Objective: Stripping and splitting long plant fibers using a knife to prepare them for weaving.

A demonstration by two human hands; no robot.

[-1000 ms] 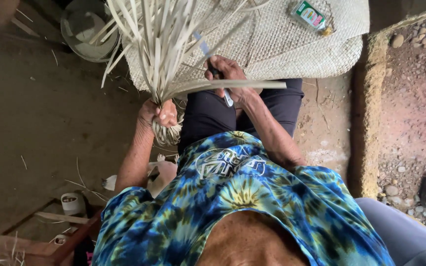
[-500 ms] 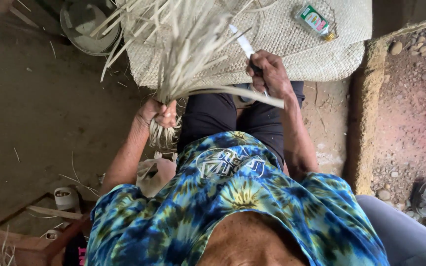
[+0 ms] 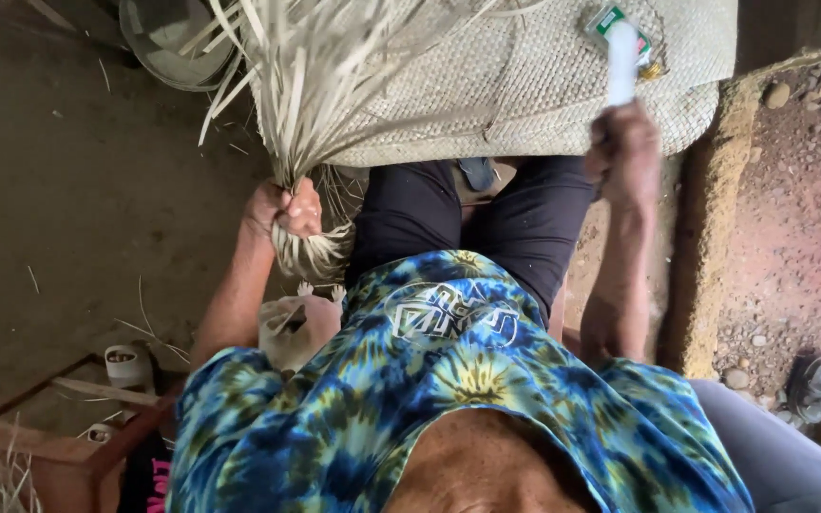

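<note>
My left hand [image 3: 282, 207] is clenched around the base of a bundle of pale dried leaf strips [image 3: 320, 71], which fan up and out over a woven mat [image 3: 525, 76]. The cut ends stick out below my fist. My right hand [image 3: 626, 152] is blurred, far out to the right above my right knee, and grips a knife with a pale blade [image 3: 622, 59] pointing up. The knife is well apart from the bundle. My legs in black trousers [image 3: 410, 218] lie between the hands.
A small bottle with a green label [image 3: 646, 57] lies on the mat behind the blade. A metal bowl [image 3: 156, 36] sits top left. A concrete curb [image 3: 705, 237] borders gravel on the right. A wooden frame [image 3: 59, 456] and a small white cup [image 3: 125, 366] are bottom left.
My right hand has swept the knife from the middle of the bundle out to the right. The strip that stretched toward it is no longer in that hand. The left hand keeps its grip.
</note>
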